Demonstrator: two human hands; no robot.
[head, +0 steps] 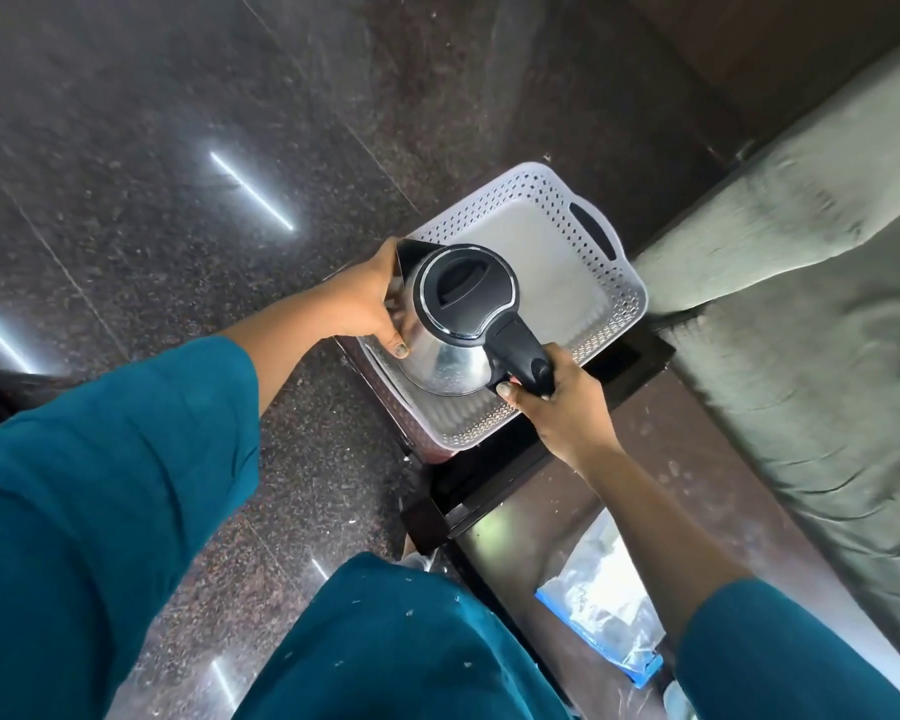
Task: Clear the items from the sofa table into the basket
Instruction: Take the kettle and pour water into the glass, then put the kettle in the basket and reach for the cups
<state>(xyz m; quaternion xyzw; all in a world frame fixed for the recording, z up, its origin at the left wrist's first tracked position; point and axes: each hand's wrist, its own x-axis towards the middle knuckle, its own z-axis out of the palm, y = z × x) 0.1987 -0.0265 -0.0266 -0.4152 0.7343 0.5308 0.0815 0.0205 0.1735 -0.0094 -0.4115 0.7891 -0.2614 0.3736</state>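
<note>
A steel electric kettle [448, 350] with a black lid and black handle hangs upright over the near part of a white perforated basket [552, 210]. My right hand [557, 407] grips the black handle. My left hand [370, 304] presses against the kettle's steel side, near the spout. Beyond the kettle, the basket's floor is bare. The basket rests on a stand at the end of the dark sofa table [494, 485]. Whether the kettle touches the basket floor is hidden.
A clear plastic bag with a blue edge [604, 610] lies on the table's glossy top near me. A grey-green sofa [801, 314] runs along the right. Dark polished stone floor [152, 174] spreads to the left and beyond.
</note>
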